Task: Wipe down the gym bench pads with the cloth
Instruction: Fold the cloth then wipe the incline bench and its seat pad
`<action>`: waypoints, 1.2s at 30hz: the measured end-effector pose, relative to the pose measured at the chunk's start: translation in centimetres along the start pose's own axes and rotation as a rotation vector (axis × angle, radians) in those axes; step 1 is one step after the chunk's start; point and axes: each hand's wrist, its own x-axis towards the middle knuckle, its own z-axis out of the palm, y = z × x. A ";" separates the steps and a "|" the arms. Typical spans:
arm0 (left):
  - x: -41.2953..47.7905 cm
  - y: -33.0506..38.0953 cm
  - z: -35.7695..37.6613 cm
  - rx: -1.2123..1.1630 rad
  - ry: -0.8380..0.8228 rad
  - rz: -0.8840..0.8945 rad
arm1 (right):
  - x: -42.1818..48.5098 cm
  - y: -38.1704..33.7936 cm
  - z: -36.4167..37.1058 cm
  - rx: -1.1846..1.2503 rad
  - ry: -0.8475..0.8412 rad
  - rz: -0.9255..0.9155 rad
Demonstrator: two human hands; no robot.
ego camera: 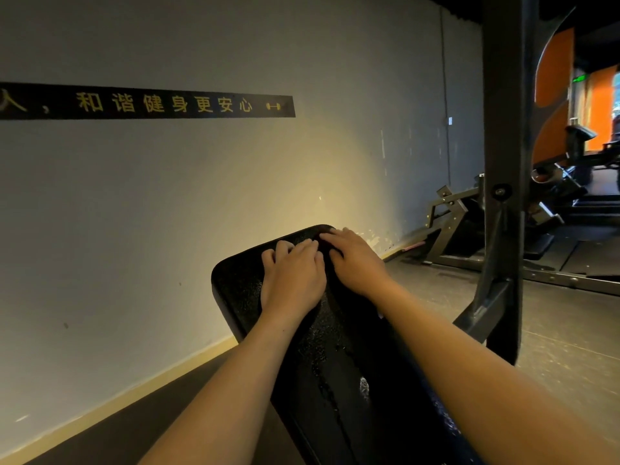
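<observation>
Pressing on the far end of the firm, wet-looking bench pad (335, 350), the left grip (292, 280) is bending its fingers (clenching anything: cannot tell) while the right grip (355, 263) is lying flat, released, over a barely visible dark cloth (322, 244), likely limp, best pinned under the palms.

A pale grey wall (167, 203) is lit warmly low down and is crossed by a black strip (147, 103) of yellow characters. A yellowish skirting board (117, 396) is set along its foot. On the dark floor (563, 333) at the right, a black steel post (503, 129), gym machines (449, 213) and orange panels (604, 112) are seen.
</observation>
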 end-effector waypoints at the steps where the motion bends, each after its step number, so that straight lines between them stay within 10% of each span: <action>1: 0.0 0.1 0.0 0.006 0.001 0.001 | 0.4 -0.1 0.1 -0.025 0.008 0.021; 28: -4.5 0.4 -1.1 0.025 -0.014 0.056 | -4.3 -0.9 -0.8 -0.121 0.124 0.215; 36: -4.4 0.7 -0.9 0.059 -0.049 0.053 | -6.5 -1.3 -0.3 -0.046 0.001 0.030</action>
